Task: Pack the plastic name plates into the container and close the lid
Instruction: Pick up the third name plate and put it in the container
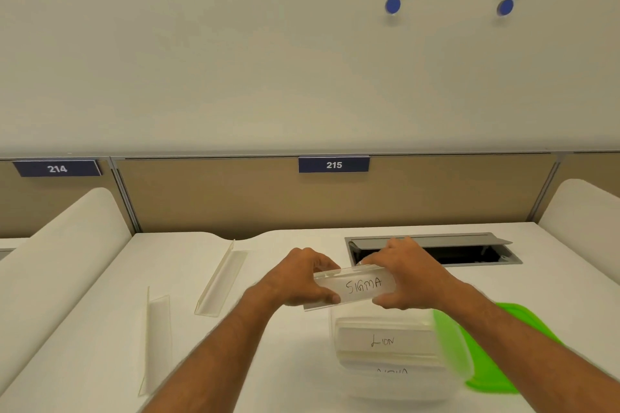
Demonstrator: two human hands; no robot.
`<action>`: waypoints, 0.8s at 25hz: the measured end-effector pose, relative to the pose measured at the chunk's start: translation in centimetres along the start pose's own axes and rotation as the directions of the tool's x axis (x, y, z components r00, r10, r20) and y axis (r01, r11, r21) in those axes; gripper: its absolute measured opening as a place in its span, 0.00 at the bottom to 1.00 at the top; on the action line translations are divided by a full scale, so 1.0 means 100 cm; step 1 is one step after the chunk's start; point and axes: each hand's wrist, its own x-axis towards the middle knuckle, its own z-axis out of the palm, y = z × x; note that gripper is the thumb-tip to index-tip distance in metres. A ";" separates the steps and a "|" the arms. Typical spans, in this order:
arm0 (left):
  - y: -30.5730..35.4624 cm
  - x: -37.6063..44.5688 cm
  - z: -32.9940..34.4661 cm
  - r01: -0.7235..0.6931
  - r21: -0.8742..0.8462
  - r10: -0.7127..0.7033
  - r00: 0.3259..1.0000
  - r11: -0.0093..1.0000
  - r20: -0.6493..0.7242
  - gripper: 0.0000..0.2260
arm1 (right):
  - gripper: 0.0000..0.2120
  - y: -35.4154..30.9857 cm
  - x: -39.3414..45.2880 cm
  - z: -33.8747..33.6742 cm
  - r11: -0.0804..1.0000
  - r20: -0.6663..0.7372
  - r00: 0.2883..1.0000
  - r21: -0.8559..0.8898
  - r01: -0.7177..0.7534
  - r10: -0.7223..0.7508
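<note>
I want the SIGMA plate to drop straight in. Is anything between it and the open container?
Nothing visible does. Both hands hold the SIGMA plate above the clear container; the green lid lies off to its right, and the LION plate already lies inside.

There is a single view, from a wide-angle camera worn on the person's head. It looks forward and slightly down across the white table [295, 339], facing the tan partition [235, 198] and the pale wall [235, 60] behind it, which fills the upper half of the frame. The two forearms enter from the bottom edge and the hands meet near the lower centre, close to the lens. Straight lines bow toward the edges, as the wide lens bends them. No second view shares the scene.
</note>
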 end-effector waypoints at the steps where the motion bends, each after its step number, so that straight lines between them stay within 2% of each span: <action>1: 0.003 0.001 0.003 0.000 0.004 0.000 1.000 1.000 -0.006 0.25 | 0.32 0.002 -0.005 0.000 1.000 0.003 1.000 0.003 -0.014 0.014; 5: 0.017 0.001 0.016 -0.016 -0.013 0.016 1.000 1.000 -0.014 0.24 | 0.32 0.008 -0.023 -0.003 0.996 0.011 0.997 0.050 -0.078 0.078; 12: 0.038 -0.004 0.043 -0.040 0.028 0.040 0.999 0.999 -0.020 0.23 | 0.34 0.019 -0.054 -0.002 0.967 0.121 0.967 0.094 -0.237 0.225; 16: 0.047 -0.006 0.060 -0.059 0.121 0.059 0.998 0.991 -0.003 0.23 | 0.27 0.029 -0.069 0.005 0.941 0.204 0.943 0.157 -0.298 0.265; 20: 0.052 -0.005 0.075 -0.056 0.213 0.046 0.998 0.975 0.051 0.24 | 0.23 0.033 -0.077 0.018 0.945 0.270 0.926 0.121 -0.303 0.263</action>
